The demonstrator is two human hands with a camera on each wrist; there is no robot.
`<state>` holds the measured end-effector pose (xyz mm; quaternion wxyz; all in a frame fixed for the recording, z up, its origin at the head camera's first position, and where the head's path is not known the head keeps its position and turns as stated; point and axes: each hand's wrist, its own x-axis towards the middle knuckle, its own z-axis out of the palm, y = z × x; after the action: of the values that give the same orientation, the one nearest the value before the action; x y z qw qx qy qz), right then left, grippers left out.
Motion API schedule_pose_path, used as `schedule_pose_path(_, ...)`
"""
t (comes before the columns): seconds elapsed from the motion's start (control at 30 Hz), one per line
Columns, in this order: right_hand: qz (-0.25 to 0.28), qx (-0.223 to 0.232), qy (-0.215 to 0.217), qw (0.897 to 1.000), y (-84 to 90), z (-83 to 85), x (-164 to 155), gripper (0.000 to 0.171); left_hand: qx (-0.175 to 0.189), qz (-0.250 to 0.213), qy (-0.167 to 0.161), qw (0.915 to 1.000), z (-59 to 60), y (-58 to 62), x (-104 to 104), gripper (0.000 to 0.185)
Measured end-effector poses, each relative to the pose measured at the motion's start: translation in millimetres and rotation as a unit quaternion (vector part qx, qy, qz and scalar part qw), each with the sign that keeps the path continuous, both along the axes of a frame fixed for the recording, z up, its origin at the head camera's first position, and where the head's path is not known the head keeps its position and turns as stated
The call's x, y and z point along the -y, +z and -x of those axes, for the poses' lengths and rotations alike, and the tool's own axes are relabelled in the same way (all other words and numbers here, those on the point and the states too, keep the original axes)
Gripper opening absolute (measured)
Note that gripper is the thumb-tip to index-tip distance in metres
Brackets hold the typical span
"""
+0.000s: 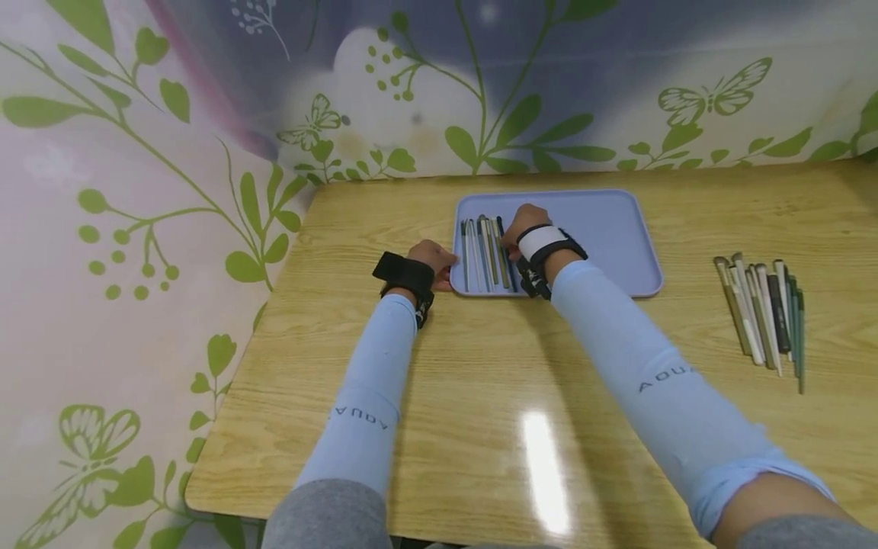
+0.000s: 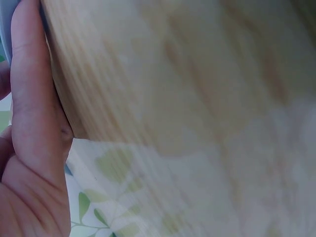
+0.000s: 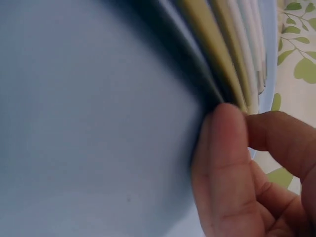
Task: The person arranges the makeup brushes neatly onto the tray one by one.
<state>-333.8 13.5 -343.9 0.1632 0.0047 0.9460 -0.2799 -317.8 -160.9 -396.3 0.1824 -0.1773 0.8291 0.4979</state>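
Now – right hand (image 1: 527, 229) fingers pinching dark pen (image 1: 506, 244) on tray (image 1: 604, 229); left hand (image 1: 430, 259) flat, touching tray's left edge.

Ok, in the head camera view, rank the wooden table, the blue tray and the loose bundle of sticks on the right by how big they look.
1. Wooden table, largest by far.
2. Blue tray.
3. Bundle of sticks, smallest, though it lies slightly nearer the camera.

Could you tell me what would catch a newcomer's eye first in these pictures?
Probably the lavender tray at the far middle of the wooden table, with a row of pens at its left end. Both hands meet there: the right hand touches the row, the left hand rests at the tray's edge. A second bundle of pens lies to the right.
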Motion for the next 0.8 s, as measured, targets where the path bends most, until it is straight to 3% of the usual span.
schedule_pose_path(0.1, -0.006, -0.011, 0.001, 1.0, -5.1, 4.0, -6.0, 0.02, 0.0, -0.001, -0.001, 1.0, 2.0, -2.8, -2.2, 0.017)
schedule_pose_path(0.23, 0.046, 0.004, -0.008, 0.999, -8.1, 12.1, -25.9, 0.027, 0.008, 0.003, -0.006, 0.9999, 5.2, -6.2, -1.1, 0.018)
schedule_pose_path(0.4, 0.094, -0.04, -0.011, 0.995, 9.1, 5.2, -80.1, 0.03, 0.01, 0.019, -0.012, 0.9997, 6.9, -6.5, 0.5, 0.019)
schedule_pose_path(0.5, 0.056, -0.094, -0.014, 0.994, 22.5, -8.7, -125.6, 0.03, -0.002, 0.026, -0.007, 0.9996, 7.1, -4.5, 0.2, 0.017)
schedule_pose_path(0.6, -0.013, -0.127, -0.046, 0.991, 28.0, -27.1, -173.0, 0.029, -0.014, 0.032, -0.023, 0.9991, 7.4, -3.1, -0.8, 0.018)
schedule_pose_path(0.7, -0.097, -0.142, -0.074, 0.982, 23.4, -47.9, -212.3, 0.029, -0.008, 0.026, -0.038, 0.9989, 7.7, -3.2, -0.9, 0.019)
schedule_pose_path(0.8, -0.148, -0.127, -0.083, 0.977, 13.6, -65.7, -235.7, 0.032, 0.002, 0.016, -0.034, 0.9993, 7.9, -2.8, -0.6, 0.017)
